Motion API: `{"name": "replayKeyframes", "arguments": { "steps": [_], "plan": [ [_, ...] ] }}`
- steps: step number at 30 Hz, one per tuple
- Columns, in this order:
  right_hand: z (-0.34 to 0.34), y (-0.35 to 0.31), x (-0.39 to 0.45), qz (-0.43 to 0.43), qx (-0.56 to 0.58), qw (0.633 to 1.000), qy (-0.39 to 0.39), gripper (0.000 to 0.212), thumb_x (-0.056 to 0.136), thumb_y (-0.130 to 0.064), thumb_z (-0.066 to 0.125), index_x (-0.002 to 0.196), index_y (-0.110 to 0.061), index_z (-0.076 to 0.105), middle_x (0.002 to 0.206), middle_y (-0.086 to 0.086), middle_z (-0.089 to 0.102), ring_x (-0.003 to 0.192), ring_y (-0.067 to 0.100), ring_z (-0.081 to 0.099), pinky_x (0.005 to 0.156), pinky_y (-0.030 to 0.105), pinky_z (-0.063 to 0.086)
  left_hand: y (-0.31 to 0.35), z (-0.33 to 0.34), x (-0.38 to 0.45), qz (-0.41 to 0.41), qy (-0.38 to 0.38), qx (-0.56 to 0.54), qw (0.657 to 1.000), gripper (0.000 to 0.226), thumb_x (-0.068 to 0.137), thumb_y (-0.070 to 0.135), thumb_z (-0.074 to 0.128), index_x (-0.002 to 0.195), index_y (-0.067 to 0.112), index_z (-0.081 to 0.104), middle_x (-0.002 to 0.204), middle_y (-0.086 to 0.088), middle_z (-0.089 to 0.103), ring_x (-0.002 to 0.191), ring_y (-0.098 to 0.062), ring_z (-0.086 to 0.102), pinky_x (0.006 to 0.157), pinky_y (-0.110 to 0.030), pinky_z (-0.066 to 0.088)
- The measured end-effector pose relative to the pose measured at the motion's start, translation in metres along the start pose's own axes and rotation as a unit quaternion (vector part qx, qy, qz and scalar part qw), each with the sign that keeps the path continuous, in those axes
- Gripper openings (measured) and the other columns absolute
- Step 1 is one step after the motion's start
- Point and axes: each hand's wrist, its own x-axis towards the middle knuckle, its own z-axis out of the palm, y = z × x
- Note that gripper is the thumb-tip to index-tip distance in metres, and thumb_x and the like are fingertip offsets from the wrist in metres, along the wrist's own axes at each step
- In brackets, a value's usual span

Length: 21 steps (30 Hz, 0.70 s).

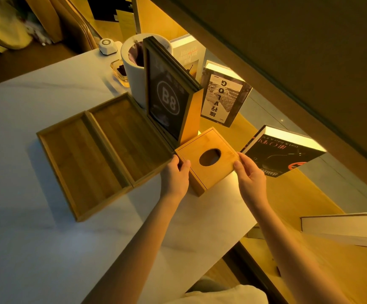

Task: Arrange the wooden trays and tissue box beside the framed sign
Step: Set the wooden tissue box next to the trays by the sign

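Note:
A square wooden tissue box with an oval hole in its lid stands on the white table, just right of the framed sign marked "B8". My left hand grips the box's left side and my right hand grips its right side. Two shallow wooden trays lie side by side left of the sign: the narrow tray on the outside, the wider tray touching the sign's base. Both trays hold nothing.
A white cylindrical pot and a small glass dish stand behind the sign, with a white puck-shaped device farther back. Books lean on a lit shelf to the right. The table edge runs diagonally near my arms.

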Motion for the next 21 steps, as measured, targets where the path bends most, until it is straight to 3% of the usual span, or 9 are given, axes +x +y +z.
{"name": "replayKeyframes", "arguments": {
  "steps": [3,8,16,19,21],
  "plan": [
    [0.001,0.000,0.000,0.001,-0.005,1.000,0.000,0.033,0.093,-0.021,0.046,0.124,-0.014,0.051,0.118,0.004,0.061,0.109,0.016,0.051,0.089,0.031,0.043,0.002,-0.001,0.000,-0.007,-0.006,0.008,1.000,0.023,0.090,0.018,0.045,0.101,0.000,0.055,0.109,-0.019,0.063,0.096,-0.025,0.060,0.074,-0.025,0.049],
    [0.001,0.002,0.000,0.001,-0.011,1.000,-0.003,0.034,0.093,-0.022,0.047,0.125,-0.014,0.051,0.120,0.006,0.061,0.112,0.018,0.052,0.090,0.033,0.044,0.003,-0.003,0.000,-0.005,-0.014,0.014,1.000,0.022,0.091,0.018,0.044,0.095,-0.001,0.055,0.104,-0.021,0.063,0.081,-0.015,0.053,0.057,-0.015,0.045],
    [-0.002,-0.007,-0.001,-0.024,-0.054,0.998,-0.031,0.031,0.094,-0.018,0.044,0.123,-0.012,0.051,0.113,0.003,0.059,0.108,0.018,0.052,0.087,0.030,0.042,0.004,-0.005,-0.001,-0.017,-0.029,0.014,0.999,0.028,0.091,0.020,0.042,0.108,0.000,0.053,0.113,-0.019,0.062,0.100,-0.024,0.059,0.075,-0.024,0.047],
    [0.000,-0.014,-0.004,-0.104,-0.168,0.980,-0.015,0.035,0.092,-0.013,0.048,0.126,-0.005,0.047,0.129,0.015,0.054,0.121,0.028,0.046,0.098,0.035,0.039,0.007,-0.010,-0.004,-0.032,-0.046,0.032,0.998,0.038,0.092,0.024,0.039,0.121,0.000,0.045,0.123,-0.017,0.058,0.108,-0.024,0.056,0.082,-0.027,0.049],
    [0.007,-0.026,-0.007,-0.187,-0.206,0.960,-0.028,0.034,0.089,-0.008,0.051,0.123,-0.004,0.050,0.126,0.018,0.056,0.119,0.029,0.049,0.096,0.032,0.040,0.010,-0.017,-0.006,-0.034,-0.037,0.034,0.998,0.041,0.093,0.025,0.038,0.128,0.003,0.041,0.124,-0.011,0.058,0.110,-0.022,0.056,0.085,-0.024,0.046]
  ]
}}
